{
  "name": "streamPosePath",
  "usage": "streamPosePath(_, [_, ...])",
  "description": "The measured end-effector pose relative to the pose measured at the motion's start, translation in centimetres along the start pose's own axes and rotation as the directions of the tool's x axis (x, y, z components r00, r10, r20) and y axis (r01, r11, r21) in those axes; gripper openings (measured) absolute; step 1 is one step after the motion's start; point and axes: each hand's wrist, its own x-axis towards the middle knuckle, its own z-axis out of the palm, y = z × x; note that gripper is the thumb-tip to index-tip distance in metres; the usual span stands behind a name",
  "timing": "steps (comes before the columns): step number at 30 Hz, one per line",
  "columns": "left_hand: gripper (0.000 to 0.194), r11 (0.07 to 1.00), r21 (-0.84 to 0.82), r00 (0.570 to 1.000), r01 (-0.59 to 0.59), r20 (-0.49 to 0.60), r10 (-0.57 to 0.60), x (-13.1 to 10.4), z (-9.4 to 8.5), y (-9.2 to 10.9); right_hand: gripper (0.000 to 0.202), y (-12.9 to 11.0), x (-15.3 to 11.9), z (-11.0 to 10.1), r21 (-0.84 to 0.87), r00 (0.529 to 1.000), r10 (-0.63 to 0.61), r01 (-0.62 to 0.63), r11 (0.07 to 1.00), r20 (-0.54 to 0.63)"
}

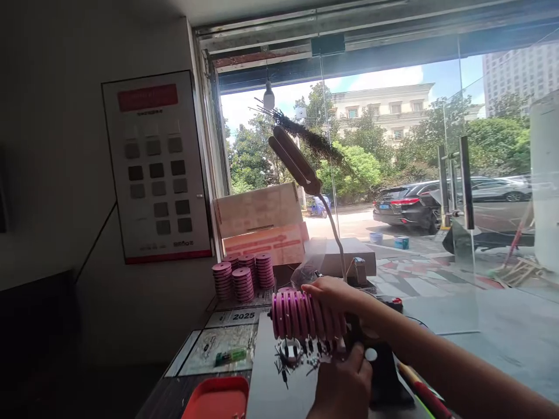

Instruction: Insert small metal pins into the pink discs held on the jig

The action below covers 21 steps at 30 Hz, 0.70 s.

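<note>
A row of pink discs (301, 316) lies on its side on a dark stand, with small dark parts (292, 351) and thin wires hanging beneath. My right hand (338, 295) reaches over from the right and rests on top of the discs; its fingertips are partly hidden behind them. Below the discs' right end is my left hand (345, 381), fingers bent together near the hanging parts. Whatever it holds is too small or hidden to make out. Loose small parts and a white ring (290, 349) are on the white surface (266, 378) underneath.
Stacks of pink discs (243, 284) stand at the back left. A red tray (218, 398) is at the front left, near a green item (231, 356). Behind the discs rises a desk lamp (297, 160). Red-handled tools (425, 396) and cardboard boxes (262, 227) are also in view.
</note>
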Motion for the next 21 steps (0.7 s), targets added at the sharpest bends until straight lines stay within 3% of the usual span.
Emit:
streamPosePath(3, [0.037, 0.998, -0.040, 0.999, 0.049, 0.012, -0.048, -0.1, 0.6, 0.1, 0.043, -0.3, -0.8, 0.4, -0.012, 0.999, 0.006, -0.007, 1.000, -0.044])
streamPosePath(9, [0.030, 0.976, -0.168, 0.990, 0.141, 0.053, -0.134, 0.0, 1.9, 0.8, 0.034, -2.0, -3.4, 1.5, -0.033, 0.958, 0.038, -0.049, 0.998, -0.283])
streamPosePath(12, [0.033, 0.909, -0.345, 0.971, 0.233, 0.040, -0.234, -1.3, 3.0, 1.0, 0.033, -1.8, -3.6, 1.7, -0.015, 0.953, 0.016, -0.021, 1.000, -0.302])
streamPosePath(14, [0.043, 0.767, -0.541, 0.919, 0.346, 0.028, -0.394, -2.3, 4.1, 0.9, 0.032, -1.5, -3.6, 1.9, 0.009, 0.955, 0.005, -0.002, 1.000, -0.297])
streamPosePath(16, [0.051, 0.548, -0.732, 0.823, 0.406, 0.031, -0.568, -2.6, 5.5, 0.9, 0.034, -1.3, -3.6, 2.1, 0.031, 0.947, 0.018, -0.008, 0.999, -0.320])
streamPosePath(18, [0.056, 0.275, -0.890, 0.735, 0.364, 0.093, -0.672, -2.2, 6.9, 1.0, 0.037, -1.3, -3.5, 2.3, 0.044, 0.930, 0.043, -0.029, 0.999, -0.366])
streamPosePath(21, [0.059, -0.152, -0.972, 0.639, 0.180, 0.233, -0.733, -0.9, 8.1, 1.7, 0.037, -1.0, -3.6, 2.3, 0.056, 0.914, 0.016, 0.007, 0.998, -0.404])
